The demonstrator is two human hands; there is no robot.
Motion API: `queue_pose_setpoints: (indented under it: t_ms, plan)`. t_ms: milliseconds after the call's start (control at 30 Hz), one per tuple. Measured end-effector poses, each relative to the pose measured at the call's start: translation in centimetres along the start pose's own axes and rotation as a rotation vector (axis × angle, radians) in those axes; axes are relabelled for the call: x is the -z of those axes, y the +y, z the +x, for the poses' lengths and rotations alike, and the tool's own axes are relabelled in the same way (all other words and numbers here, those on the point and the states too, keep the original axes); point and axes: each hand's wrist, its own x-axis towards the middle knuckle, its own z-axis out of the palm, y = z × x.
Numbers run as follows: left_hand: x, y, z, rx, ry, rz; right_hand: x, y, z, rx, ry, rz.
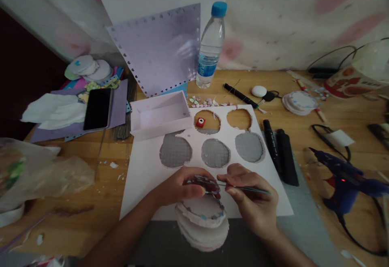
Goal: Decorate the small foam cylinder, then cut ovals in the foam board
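At the near middle we see two overlapping, rough-edged white discs (202,212), the far one bearing pale and bluish bits around its rim. Just beyond them we make out a dark reddish piece (209,186) with pale flecks, and a slender, teal-tinged tool (255,189) slanting over it from the right.

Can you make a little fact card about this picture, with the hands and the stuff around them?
Left hand: holding a dark reddish piece
Right hand: holding a thin tool, tip by that piece
Under the hands: white sheet, five round holes showing
Standing behind: blue-capped bottle
Far left: phone, screen dark
Far right: blue glue gun, red light lit
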Motion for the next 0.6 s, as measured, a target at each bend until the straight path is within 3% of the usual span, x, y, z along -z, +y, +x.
queue_pose_setpoints:
  t_ms: [500, 600]
  plan:
    - [-0.2, 0.6, 0.2, 0.072, -0.005, 0.030, 0.2, 1.2, -0.5, -0.261, 0.154, 0.124]
    - [-0.1, 0.7, -0.1, 0.055, -0.005, 0.067, 0.3, 1.2, 0.1, -0.280, 0.242, 0.186]
